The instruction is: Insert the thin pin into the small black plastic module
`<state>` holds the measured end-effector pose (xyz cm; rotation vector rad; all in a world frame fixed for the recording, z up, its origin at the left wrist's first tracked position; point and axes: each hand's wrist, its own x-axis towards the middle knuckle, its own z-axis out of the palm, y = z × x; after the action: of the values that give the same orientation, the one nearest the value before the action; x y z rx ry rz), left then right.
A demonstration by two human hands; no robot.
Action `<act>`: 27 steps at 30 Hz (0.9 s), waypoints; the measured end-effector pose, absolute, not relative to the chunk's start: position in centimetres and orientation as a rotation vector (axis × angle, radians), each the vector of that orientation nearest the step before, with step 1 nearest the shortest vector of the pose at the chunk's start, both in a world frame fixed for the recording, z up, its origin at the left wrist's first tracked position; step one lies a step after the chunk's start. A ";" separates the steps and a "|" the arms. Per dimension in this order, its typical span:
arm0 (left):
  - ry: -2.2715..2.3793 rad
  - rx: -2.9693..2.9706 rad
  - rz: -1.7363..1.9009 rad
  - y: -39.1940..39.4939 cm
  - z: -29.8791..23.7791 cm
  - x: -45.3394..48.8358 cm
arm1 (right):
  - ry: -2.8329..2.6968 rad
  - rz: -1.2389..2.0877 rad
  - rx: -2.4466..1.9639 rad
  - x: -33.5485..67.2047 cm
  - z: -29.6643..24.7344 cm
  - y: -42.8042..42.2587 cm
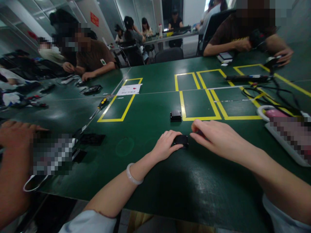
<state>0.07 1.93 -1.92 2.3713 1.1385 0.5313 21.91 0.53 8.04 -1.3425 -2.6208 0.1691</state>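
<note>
My left hand (167, 145) rests on the green table, its thumb and fingers closed around the left side of a small black box-like part (182, 140). Just to the right, my right hand (206, 132) hovers with bent fingers. A gap shows between its thumb and forefinger, and I see nothing held there. Beyond my left hand sits a second small black box-like part (175, 115), close to a yellow tape outline and touched by neither hand.
Yellow tape rectangles (200, 118) mark the table (150, 181). A yellow-black screwdriver (102, 103) and a paper sheet (129, 89) lie left. Black cables (279, 94) and a white-rimmed case (279, 142) are right. A co-worker's arm (14, 161) reaches in from the left; others sit opposite.
</note>
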 end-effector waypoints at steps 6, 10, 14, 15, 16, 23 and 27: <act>1.149 2.387 0.516 1.9 -1.9 0.1 | -2.631 0.129 -1.382 21.6 7.7 0.8; 1.147 2.380 0.523 1.8 -1.7 0.1 | -2.599 0.136 -1.312 22.0 7.7 0.8; 1.149 2.371 0.529 1.8 -1.7 0.1 | -2.586 0.117 -1.329 22.2 7.9 0.7; 1.151 2.367 0.528 1.8 -1.7 0.1 | -2.580 0.107 -1.334 22.1 7.9 0.7; 1.152 2.363 0.529 1.8 -1.7 0.1 | -2.578 0.099 -1.339 22.0 7.9 0.7; 1.158 2.358 0.523 1.9 -1.9 0.1 | -2.626 0.011 -1.402 21.3 7.8 0.7; 1.154 2.361 0.520 1.9 -1.9 0.1 | -2.664 -0.019 -1.420 21.1 7.8 0.9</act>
<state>0.10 1.91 -1.89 2.3613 1.1544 0.5205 21.14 0.85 7.79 -1.4196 -2.6635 -0.0186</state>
